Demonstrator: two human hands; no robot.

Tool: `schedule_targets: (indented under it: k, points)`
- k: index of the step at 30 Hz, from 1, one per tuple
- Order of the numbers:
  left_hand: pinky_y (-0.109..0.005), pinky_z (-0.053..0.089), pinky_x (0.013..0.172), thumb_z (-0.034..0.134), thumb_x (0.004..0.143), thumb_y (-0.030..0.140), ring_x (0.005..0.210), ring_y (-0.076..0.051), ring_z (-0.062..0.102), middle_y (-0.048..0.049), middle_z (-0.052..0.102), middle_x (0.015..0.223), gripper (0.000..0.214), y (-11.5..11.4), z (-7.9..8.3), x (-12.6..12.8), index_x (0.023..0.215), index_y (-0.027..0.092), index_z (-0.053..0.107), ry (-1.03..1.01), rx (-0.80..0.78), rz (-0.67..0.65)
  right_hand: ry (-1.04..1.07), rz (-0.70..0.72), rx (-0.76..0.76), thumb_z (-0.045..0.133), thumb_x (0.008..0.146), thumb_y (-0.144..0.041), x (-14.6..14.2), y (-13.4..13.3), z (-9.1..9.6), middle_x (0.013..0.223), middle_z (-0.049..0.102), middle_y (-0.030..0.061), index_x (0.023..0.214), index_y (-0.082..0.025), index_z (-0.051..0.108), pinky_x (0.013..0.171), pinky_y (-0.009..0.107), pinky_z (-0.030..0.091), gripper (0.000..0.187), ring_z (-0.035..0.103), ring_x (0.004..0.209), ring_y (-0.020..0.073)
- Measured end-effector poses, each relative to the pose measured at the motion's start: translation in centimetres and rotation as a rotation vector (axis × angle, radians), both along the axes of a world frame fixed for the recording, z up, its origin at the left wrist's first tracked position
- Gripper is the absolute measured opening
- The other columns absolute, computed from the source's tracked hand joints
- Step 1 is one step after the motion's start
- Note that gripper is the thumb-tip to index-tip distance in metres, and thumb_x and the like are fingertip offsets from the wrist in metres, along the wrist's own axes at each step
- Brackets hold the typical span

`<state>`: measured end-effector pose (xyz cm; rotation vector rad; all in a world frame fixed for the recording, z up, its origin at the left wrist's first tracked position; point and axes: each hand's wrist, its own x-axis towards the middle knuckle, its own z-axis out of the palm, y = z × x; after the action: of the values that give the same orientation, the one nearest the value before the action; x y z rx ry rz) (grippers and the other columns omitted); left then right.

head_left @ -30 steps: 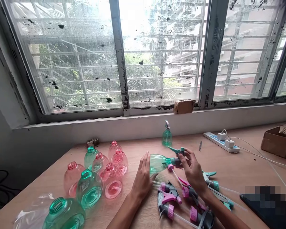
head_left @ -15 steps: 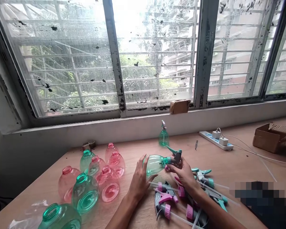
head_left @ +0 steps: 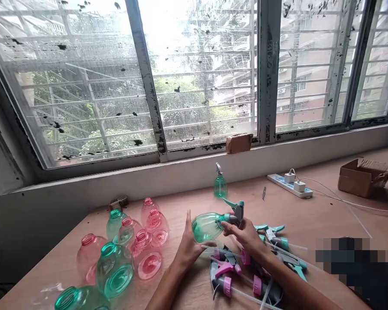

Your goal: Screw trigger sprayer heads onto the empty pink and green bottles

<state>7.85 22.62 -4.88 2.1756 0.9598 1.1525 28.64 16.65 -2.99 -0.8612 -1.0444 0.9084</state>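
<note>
A green clear spray bottle (head_left: 207, 227) lies tilted on its side in the air, with a grey and teal trigger head (head_left: 237, 212) on its neck. My right hand (head_left: 245, 236) grips it at the collar, thumb and fingers pressed round the neck. At the bottle's rounded base, my left hand (head_left: 188, 245) has its fingers stretched apart, close around the bottom; whether the palm touches it cannot be told. Below both hands lies a pile of loose trigger heads with pink collars (head_left: 226, 286) and thin tubes. Teal trigger heads (head_left: 273, 237) lie beside my right forearm.
Several open-necked pink bottles (head_left: 148, 254) and green bottles (head_left: 114, 271) stand at the left. A complete green spray bottle (head_left: 220, 186) stands by the wall. Rightward are tweezers (head_left: 264, 193), a power strip (head_left: 289, 186) with cables and a cardboard box (head_left: 358, 178).
My left fingers have straightened away from the bottle's side. My right fingers have shifted onto the collar, and the trigger head sits closer against the neck. The camera view has turned slightly.
</note>
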Motion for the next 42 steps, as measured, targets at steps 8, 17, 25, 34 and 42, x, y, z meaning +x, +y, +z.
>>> schedule_targets:
  k: [8, 17, 25, 34, 42]
  points:
    - [-0.047, 0.060, 0.090, 0.053, 0.098, 0.052, 0.112, -0.030, 0.071, -0.0195, 0.064, 0.135, 0.054, 0.2, 0.9, -0.7, 0.139, 0.018, 0.044, -0.100, -0.107, -0.046, 0.025, -0.015, -0.019, 0.082, 0.076, -0.050, 0.3, -0.4, 0.6, 0.067, 0.063, -0.0014, 0.086, -0.017, 0.069, 0.061, 0.036, 0.059, 0.037, 0.064, 0.061, 0.0195]
    - [-0.044, 0.048, 0.106, 0.070, 0.086, 0.056, 0.123, -0.030, 0.061, -0.0143, 0.065, 0.134, 0.066, -1.7, 1.4, -0.4, 0.138, 0.020, 0.053, 0.113, 0.004, -0.079, 0.079, 0.022, -0.021, 0.080, 0.077, -0.051, 1.0, -0.8, 1.3, 0.087, 0.064, 0.0023, 0.107, -0.019, 0.071, 0.052, 0.028, 0.053, 0.045, 0.058, 0.069, 0.0180]
    - [-0.055, 0.043, 0.104, 0.078, 0.070, 0.068, 0.117, -0.038, 0.060, -0.0159, 0.068, 0.128, 0.086, -2.5, 1.7, 0.1, 0.138, 0.020, 0.055, 0.282, 0.106, 0.042, -0.025, -0.029, 0.041, 0.078, 0.075, -0.059, 0.5, -0.5, 0.9, 0.077, 0.063, 0.0006, 0.086, -0.019, 0.070, 0.048, 0.028, 0.048, 0.042, 0.052, 0.061, 0.0166]
    - [-0.067, 0.030, 0.109, 0.073, 0.075, 0.069, 0.122, -0.043, 0.054, -0.0187, 0.061, 0.131, 0.085, -3.4, 2.3, 0.6, 0.140, 0.020, 0.051, 0.200, 0.212, 0.153, -0.140, -0.113, 0.060, 0.074, 0.081, -0.059, 0.7, -1.4, 1.3, 0.062, 0.051, -0.0048, 0.073, -0.021, 0.061, 0.049, 0.027, 0.044, 0.040, 0.046, 0.053, 0.0142]
    - [-0.053, 0.040, 0.114, 0.050, 0.083, 0.080, 0.144, -0.035, 0.040, -0.0181, 0.037, 0.157, 0.093, -3.6, 1.4, 0.9, 0.153, 0.027, 0.022, -0.039, 0.096, -0.001, -0.118, -0.123, 0.061, 0.061, 0.088, -0.065, 0.2, -1.9, 1.9, 0.062, 0.045, -0.0051, 0.073, -0.024, 0.052, 0.047, 0.029, 0.048, 0.044, 0.048, 0.054, 0.0159]
